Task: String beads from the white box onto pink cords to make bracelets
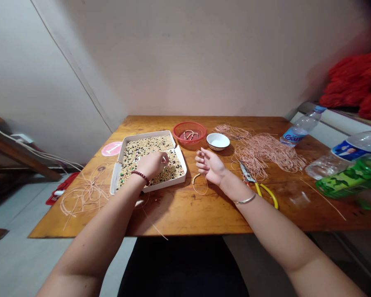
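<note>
My left hand [153, 165], with a dark red bead bracelet at the wrist, hovers over a white box [181, 167] full of small cream, black and a few green beads [145, 145]. Its fingers are closed together; what lies between them is too small to make out. To the right of the box, my right hand [212, 167], wearing a silver bangle, is palm up with thumb and forefinger pinched on a thin cord. A short beaded strand [196, 178] hangs from that cord, its loop resting near the table.
Behind stand a red mesh basket [189, 141] holding beaded strands and a white bowl [218, 144]. Pink cord bundles [266, 152] lie right, near yellow-handled cutters [259, 190] and plastic bottles [303, 126]. More loose cord [86, 194] and a pink round card [110, 149] sit left.
</note>
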Motion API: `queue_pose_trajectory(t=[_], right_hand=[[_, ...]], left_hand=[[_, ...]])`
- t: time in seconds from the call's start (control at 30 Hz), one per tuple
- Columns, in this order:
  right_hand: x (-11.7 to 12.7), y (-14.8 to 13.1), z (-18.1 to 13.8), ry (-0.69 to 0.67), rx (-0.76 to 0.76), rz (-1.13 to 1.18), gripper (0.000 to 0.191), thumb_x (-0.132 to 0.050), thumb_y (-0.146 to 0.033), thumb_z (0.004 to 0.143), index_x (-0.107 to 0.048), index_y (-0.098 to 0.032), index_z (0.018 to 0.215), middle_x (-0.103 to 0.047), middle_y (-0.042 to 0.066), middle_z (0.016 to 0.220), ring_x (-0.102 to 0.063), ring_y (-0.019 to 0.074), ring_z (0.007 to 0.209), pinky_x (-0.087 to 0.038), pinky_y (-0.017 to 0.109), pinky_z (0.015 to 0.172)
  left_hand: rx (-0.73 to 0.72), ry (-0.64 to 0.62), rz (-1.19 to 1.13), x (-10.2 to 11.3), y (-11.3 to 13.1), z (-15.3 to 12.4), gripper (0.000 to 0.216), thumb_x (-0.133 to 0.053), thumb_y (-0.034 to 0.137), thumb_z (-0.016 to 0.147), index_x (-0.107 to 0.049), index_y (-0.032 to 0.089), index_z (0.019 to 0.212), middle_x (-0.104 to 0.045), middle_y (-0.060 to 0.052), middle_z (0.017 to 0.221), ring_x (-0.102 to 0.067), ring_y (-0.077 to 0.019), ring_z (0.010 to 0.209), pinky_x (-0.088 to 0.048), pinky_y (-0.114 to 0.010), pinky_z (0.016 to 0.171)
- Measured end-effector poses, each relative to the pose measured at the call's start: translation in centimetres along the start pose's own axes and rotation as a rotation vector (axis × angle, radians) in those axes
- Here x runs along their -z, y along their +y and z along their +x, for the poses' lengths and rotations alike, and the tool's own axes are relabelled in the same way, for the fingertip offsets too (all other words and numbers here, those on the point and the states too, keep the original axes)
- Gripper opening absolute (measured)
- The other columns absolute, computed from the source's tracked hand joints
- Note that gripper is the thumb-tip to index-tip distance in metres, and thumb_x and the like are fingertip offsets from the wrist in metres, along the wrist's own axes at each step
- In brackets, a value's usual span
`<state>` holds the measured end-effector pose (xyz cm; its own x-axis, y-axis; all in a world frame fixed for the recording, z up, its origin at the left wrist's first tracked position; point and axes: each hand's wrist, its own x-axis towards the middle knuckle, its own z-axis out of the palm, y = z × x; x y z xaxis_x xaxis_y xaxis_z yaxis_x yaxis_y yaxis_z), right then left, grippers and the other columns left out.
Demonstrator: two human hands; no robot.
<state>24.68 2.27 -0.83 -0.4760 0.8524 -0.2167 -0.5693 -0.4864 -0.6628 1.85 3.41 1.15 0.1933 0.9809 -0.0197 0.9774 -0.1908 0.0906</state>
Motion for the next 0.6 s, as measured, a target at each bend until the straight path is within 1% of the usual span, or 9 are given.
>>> queue_pose_trajectory(t=[0.1, 0.23, 0.43, 0.6], right_hand=[[-0.02, -0.03, -0.01, 0.001, -0.005, 0.000, 0.019, -0.050, -0.031, 0.087, -0.044, -0.019, 0.075, -0.030, -0.009, 0.053, -0.013, 0.0044, 0.036, -0.010, 0.016, 0.034], [0.21, 0.13, 0.10, 0.003, -0.003, 0.000, 0.014, -0.049, -0.026, 0.087, -0.045, -0.019, 0.075, -0.031, -0.009, 0.053, -0.015, 0.0045, 0.036, -0.011, 0.016, 0.034], [0.56, 0.18, 0.31, -0.032, 0.004, 0.003, 0.014, -0.047, -0.023, 0.087, -0.043, -0.019, 0.075, -0.032, -0.009, 0.053, -0.015, 0.0044, 0.037, -0.011, 0.016, 0.034], [0.25, 0.15, 0.13, -0.002, -0.013, -0.025, 0.014, -0.050, -0.024, 0.085, -0.043, -0.019, 0.075, -0.030, -0.009, 0.053, -0.014, 0.0039, 0.037, -0.010, 0.016, 0.035]], left_hand=[[0.081, -0.001, 0.109, 0.36, 0.21, -0.31, 0.023, -0.051, 0.030, 0.080, -0.068, 0.026, 0.096, -0.070, -0.006, 0.092, -0.064, -0.0215, 0.085, -0.047, -0.029, 0.073], [0.127, -0.021, 0.174, 0.78, 0.41, -0.50, 0.024, -0.051, 0.029, 0.079, -0.069, 0.024, 0.094, -0.070, -0.010, 0.092, -0.064, -0.0233, 0.084, -0.048, -0.031, 0.074], [0.128, -0.042, 0.219, 1.08, 0.62, -0.66, 0.024, -0.048, 0.026, 0.080, -0.068, 0.023, 0.093, -0.069, -0.012, 0.092, -0.064, -0.0257, 0.084, -0.048, -0.034, 0.073], [0.115, -0.077, 0.239, 0.93, 0.52, -0.57, 0.023, -0.048, 0.025, 0.080, -0.068, 0.023, 0.092, -0.069, -0.011, 0.091, -0.064, -0.0255, 0.083, -0.048, -0.033, 0.071]])
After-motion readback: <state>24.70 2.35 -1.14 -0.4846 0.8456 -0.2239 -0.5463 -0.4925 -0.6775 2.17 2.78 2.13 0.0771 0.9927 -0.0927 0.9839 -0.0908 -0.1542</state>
